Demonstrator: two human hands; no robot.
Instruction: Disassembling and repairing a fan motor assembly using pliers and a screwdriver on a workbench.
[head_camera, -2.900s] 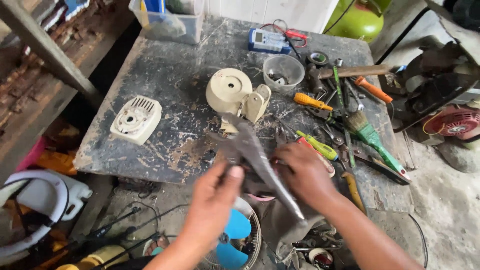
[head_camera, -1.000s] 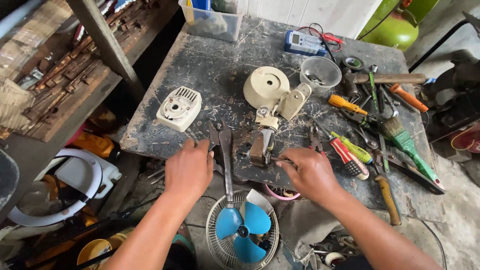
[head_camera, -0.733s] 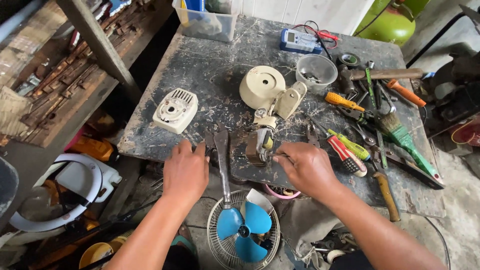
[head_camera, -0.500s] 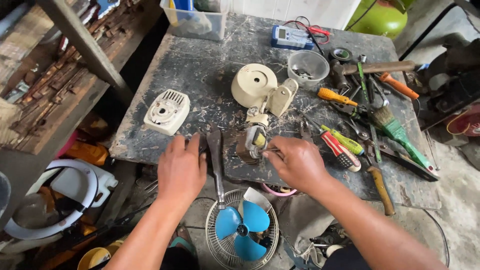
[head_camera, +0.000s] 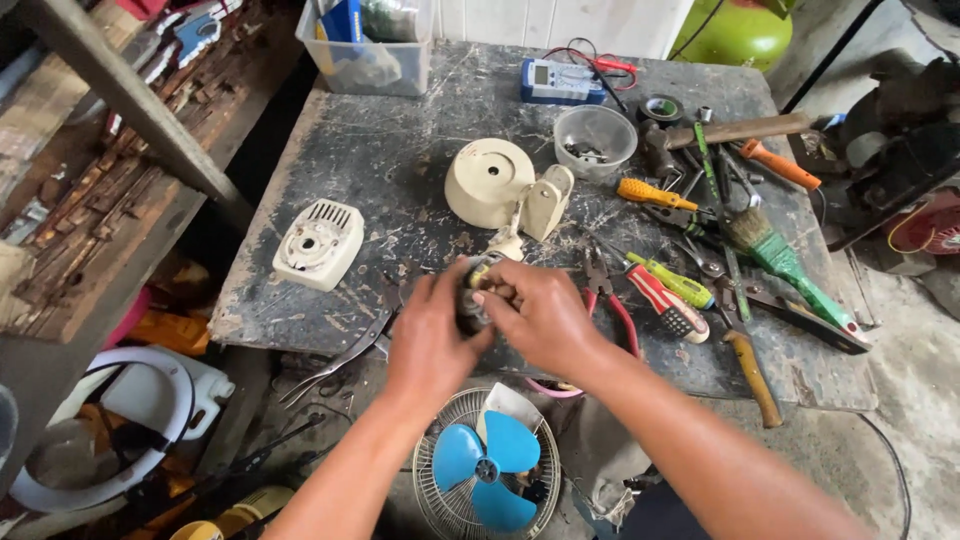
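Both your hands meet over the front part of the counter (head_camera: 400, 170), closed around a small dark motor part (head_camera: 470, 300). Your left hand (head_camera: 430, 340) cups it from below and the side; your right hand (head_camera: 540, 315) wraps it from the right, fingers (head_camera: 500, 285) curled over its top. The part is mostly hidden between your palms, so it may be a fan motor, but you cannot be sure from here.

Take the cream round fan base (head_camera: 490, 182) as the landmark. The part you hold sits just in front of it, nearer to you. Left of the base lies a white vented cover (head_camera: 318, 243). Right of the base stands a clear bowl (head_camera: 595, 140) with small dark bits, and behind that a blue multimeter (head_camera: 560, 80). Further right lie screwdrivers (head_camera: 655, 193), red-handled pliers (head_camera: 610, 295), a green-handled brush (head_camera: 785, 262) and a hammer (head_camera: 740, 130). Below the counter edge, in front of the base, a fan cage with blue blades (head_camera: 487, 465) rests on the floor.
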